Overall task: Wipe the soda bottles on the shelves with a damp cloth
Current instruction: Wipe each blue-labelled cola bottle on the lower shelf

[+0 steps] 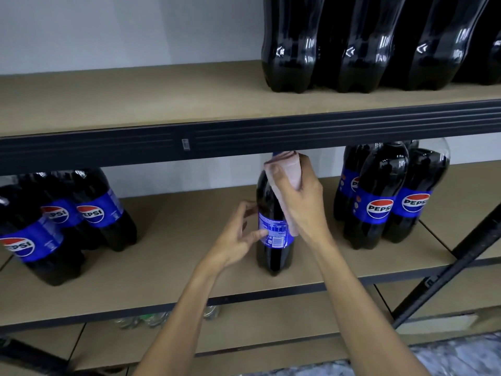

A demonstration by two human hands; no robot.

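Left hand [238, 236]: we hold it low, thumb and curled fingers lightly pinching the side of the bottle [274, 256].
Right hand [296, 204]: we hold it higher, fingers wrapped round the cloth [294, 170].
Forearms: both bare, rising from the bottom edge, converging.

I read PEPSI on the blue labels of the two front right bottles [379, 208], same word partly cut to EPSI on the left bottles [90, 213]; centre bottle [275, 232] label, fine print and barcode, too small for me; shelf-rail sticker [185, 144], illegible
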